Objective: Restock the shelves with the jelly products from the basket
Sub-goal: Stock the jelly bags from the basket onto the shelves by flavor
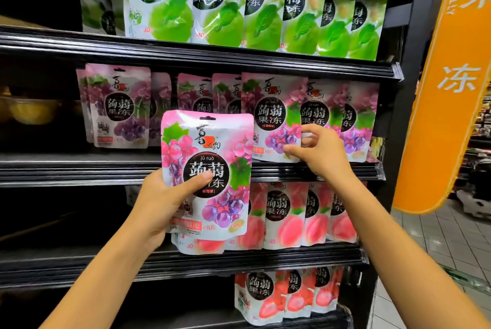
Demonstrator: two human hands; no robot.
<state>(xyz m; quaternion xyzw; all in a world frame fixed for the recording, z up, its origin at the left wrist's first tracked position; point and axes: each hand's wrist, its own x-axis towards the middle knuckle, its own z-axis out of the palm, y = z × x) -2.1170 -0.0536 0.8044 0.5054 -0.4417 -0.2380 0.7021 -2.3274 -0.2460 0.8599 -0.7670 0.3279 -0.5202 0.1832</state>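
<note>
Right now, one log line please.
left hand: holds grape jelly pouch | right hand: pinches shelved grape pouch | stage: not yet placed

A shop aisle: black shelves (pixel 186 57) stocked with rows of jelly pouches (pixel 276 116), an orange aisle sign (pixel 446 89).

Held pouch (pixel 208 148) before shelf (pixel 79 169), left of, perhaps touching, shelved pouch (pixel 273 116).

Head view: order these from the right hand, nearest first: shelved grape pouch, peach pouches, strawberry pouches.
1. Shelved grape pouch, middle shelf: the right hand pinches its right edge.
2. Peach pouches, next shelf down, just below the hand.
3. Strawberry pouches, lowest shelf in view, well below.
</note>
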